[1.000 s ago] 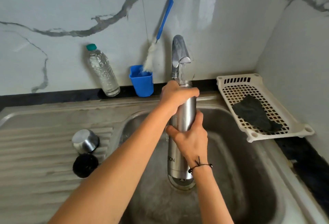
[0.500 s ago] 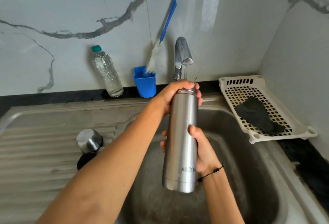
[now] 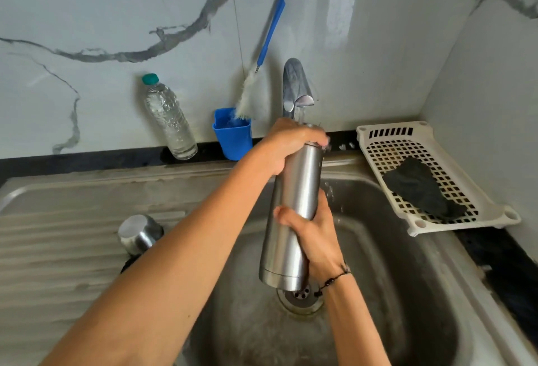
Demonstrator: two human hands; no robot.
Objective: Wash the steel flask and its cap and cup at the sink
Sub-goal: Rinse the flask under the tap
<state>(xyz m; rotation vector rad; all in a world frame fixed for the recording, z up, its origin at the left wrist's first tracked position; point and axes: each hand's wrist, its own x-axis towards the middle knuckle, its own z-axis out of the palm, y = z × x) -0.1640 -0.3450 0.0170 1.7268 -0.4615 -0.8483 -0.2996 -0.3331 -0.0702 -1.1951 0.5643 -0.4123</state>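
now flask (image 3: 294, 208) raised back under tap (image 3: 294, 86), mouth wetted again; left hand (image 3: 291, 144) grips top, right hand (image 3: 314, 234) grips middle; rinsing continues.

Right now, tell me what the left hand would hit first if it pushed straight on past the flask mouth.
Likely the tap: the left hand grips the flask top just under its spout. Depth is unclear.

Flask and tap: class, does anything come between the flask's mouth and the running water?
Yes. The left hand wraps over the top of the flask, directly under the tap, so its fingers sit between spout and mouth. The right hand grips lower down.
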